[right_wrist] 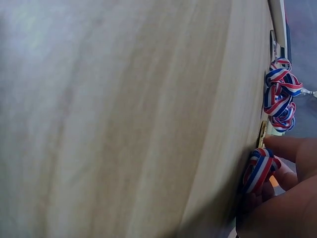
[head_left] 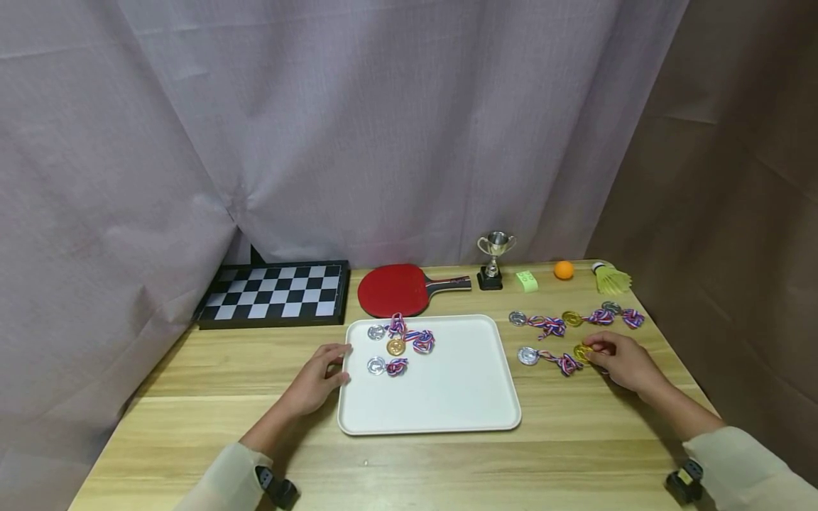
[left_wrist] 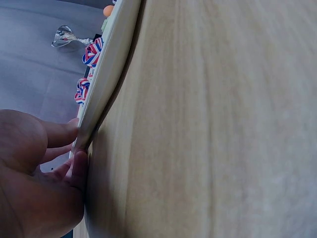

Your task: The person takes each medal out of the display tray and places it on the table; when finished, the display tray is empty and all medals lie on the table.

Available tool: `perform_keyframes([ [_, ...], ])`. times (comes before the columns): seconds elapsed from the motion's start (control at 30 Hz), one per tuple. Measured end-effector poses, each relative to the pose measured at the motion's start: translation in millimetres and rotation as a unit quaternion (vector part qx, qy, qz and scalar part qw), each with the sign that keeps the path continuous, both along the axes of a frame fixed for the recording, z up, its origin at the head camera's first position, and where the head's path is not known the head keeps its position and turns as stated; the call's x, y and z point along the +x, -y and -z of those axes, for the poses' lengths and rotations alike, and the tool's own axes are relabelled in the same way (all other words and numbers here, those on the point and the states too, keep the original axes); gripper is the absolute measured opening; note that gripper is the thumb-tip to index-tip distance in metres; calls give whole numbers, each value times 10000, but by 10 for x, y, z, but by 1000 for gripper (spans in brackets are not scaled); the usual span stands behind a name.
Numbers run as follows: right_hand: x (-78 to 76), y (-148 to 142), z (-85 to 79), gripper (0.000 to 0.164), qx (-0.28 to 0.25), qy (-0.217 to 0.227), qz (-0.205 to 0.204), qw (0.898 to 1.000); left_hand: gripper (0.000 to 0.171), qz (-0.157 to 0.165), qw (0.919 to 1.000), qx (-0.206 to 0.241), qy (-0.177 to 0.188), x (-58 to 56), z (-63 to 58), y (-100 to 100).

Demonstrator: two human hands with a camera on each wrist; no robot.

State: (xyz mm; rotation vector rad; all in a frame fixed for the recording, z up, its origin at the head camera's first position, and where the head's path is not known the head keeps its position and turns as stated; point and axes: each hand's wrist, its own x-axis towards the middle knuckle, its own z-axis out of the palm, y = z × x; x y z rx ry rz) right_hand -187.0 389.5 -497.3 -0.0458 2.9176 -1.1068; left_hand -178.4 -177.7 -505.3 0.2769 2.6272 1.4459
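Note:
My left hand [head_left: 314,380] holds the left rim of a white tray [head_left: 441,404], and the left wrist view has its fingers [left_wrist: 62,134] at that edge. On the tray's left part lie two silver medals [head_left: 375,366] and a gold medal [head_left: 395,346] with knotted red, white and blue ribbons. To the right of the tray, my right hand [head_left: 623,360] pinches another gold medal [head_left: 581,353] at the table surface. Its bundled ribbon [right_wrist: 260,171] shows beside the fingers in the right wrist view. Left of that medal lies a silver one [head_left: 527,355].
Behind the right hand lie a silver medal [head_left: 517,319], a gold medal [head_left: 571,319] and a darker medal [head_left: 611,307]. Along the back are a chessboard [head_left: 275,292], a red table tennis bat [head_left: 391,289], a trophy [head_left: 496,245], green sticky notes [head_left: 527,281], an orange ball [head_left: 564,270] and a shuttlecock [head_left: 611,279].

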Motion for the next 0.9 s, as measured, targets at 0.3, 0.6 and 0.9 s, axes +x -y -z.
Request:
perform_keyframes([
  [0.3,5,-22,-67,34,-207,173,-25,9996,51,-4,10000,-67,73,-1,-4,-2],
  [0.6,-23,22,-211,39,53,-142,-100,9998,51,-13,10000,-49,67,-4,2,2],
  [0.9,-35,477,-543,32,28,-337,-606,9976,51,14,10000,-44,48,-12,8,3],
])
